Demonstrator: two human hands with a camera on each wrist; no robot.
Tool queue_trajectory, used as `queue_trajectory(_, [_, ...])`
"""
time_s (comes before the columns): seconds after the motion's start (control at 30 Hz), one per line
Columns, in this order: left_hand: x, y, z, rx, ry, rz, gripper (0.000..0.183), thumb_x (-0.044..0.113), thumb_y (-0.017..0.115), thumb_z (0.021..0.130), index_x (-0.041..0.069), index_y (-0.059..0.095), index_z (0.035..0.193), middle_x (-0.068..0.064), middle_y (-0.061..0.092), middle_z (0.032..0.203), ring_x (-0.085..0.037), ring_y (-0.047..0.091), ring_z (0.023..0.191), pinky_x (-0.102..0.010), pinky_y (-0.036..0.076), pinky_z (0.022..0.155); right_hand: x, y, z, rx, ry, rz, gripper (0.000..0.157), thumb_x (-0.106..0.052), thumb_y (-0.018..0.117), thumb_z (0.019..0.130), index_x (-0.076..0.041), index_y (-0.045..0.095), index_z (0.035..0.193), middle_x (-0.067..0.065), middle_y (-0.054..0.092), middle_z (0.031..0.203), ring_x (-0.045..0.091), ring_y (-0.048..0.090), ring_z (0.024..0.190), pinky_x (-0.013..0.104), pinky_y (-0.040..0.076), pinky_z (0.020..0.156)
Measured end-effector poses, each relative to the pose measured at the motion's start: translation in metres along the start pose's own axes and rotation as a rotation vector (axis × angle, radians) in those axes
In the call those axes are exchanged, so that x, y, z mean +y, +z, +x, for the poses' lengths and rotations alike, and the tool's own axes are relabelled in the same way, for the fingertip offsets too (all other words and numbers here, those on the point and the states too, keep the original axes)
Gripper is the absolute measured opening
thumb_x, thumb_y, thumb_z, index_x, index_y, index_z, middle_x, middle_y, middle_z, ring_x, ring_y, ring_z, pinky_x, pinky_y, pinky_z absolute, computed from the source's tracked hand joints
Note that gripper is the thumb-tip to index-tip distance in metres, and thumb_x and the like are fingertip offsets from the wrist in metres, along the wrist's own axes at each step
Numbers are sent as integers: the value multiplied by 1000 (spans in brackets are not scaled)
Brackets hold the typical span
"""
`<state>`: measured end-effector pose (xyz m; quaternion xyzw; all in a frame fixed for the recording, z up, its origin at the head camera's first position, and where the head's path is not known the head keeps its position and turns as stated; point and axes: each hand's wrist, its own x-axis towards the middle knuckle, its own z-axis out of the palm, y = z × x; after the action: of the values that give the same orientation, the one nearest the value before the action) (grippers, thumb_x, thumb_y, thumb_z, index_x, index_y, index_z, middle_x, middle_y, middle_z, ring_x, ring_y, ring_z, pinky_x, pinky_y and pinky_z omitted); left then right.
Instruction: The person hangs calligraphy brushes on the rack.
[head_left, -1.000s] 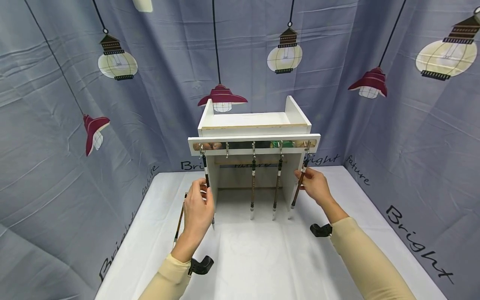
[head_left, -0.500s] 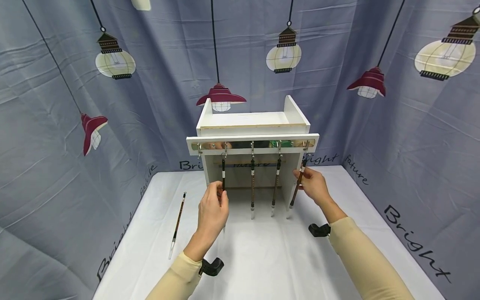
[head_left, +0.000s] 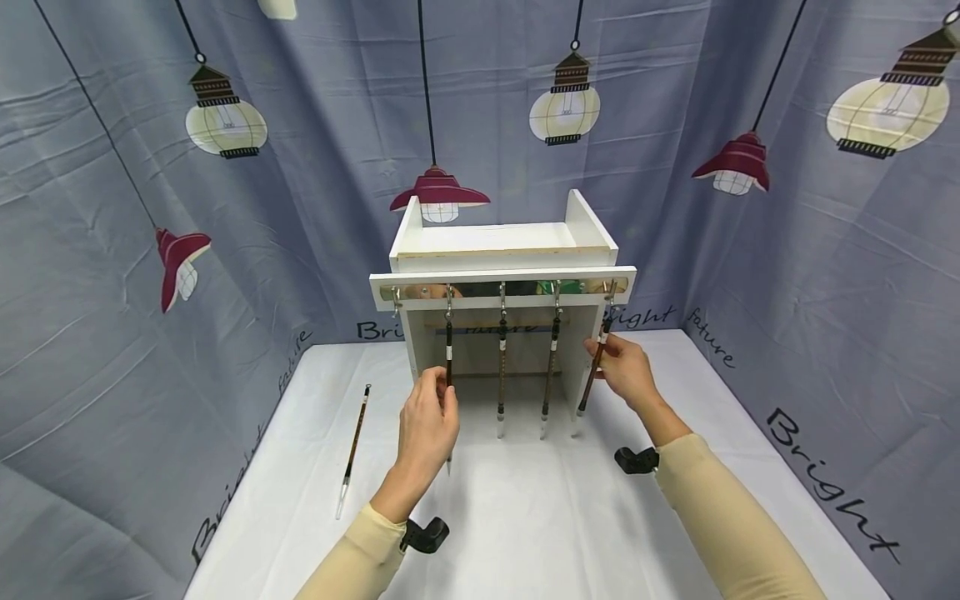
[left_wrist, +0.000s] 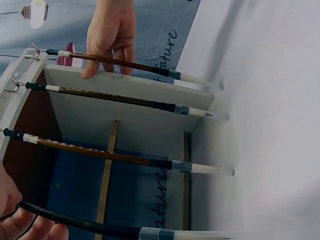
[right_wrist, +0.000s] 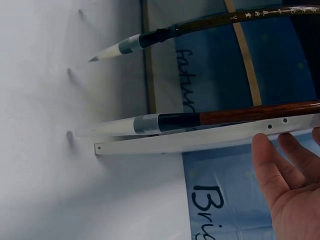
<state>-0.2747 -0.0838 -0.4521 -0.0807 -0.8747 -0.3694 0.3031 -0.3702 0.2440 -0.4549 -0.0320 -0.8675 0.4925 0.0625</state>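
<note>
My left hand (head_left: 429, 425) pinches the dark handle of a calligraphy brush (head_left: 449, 343), which hangs at the second hook from the left on a white wooden rack (head_left: 504, 260). That brush (left_wrist: 120, 231) has a black ferrule end and a pale tip in the left wrist view. At the right side, my right hand (head_left: 628, 371) touches the front edge of the rack's side panel (right_wrist: 200, 140), its fingers not curled round anything. The rightmost brush (right_wrist: 225, 116) hangs just in front of this panel. Between the hands hang two more brushes, a middle one (head_left: 502, 367) and another (head_left: 551, 375).
On the white tablecloth left of the rack lies another brush (head_left: 356, 437). A metal strip with several hooks (head_left: 396, 296) runs along the rack's front bar. Behind stands a blue-grey curtain (head_left: 337, 125) printed with lamps.
My left hand has carried its brush from the leftmost hook rightward to the second hook, then stayed there. The right hand has kept its place at the side panel.
</note>
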Motion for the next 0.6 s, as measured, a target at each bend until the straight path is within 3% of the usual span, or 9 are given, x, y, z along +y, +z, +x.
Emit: queue_trajectory(0.6, [-10,13,1,-19,-62,27,21,12,61,102,6,61,122,-7,65,94,-20,61,71,-33,48,58,1,0,-1,13,-7,-25,57,-54,58,102,-1,67,121,25,68,126,38,72,106,44,62,89])
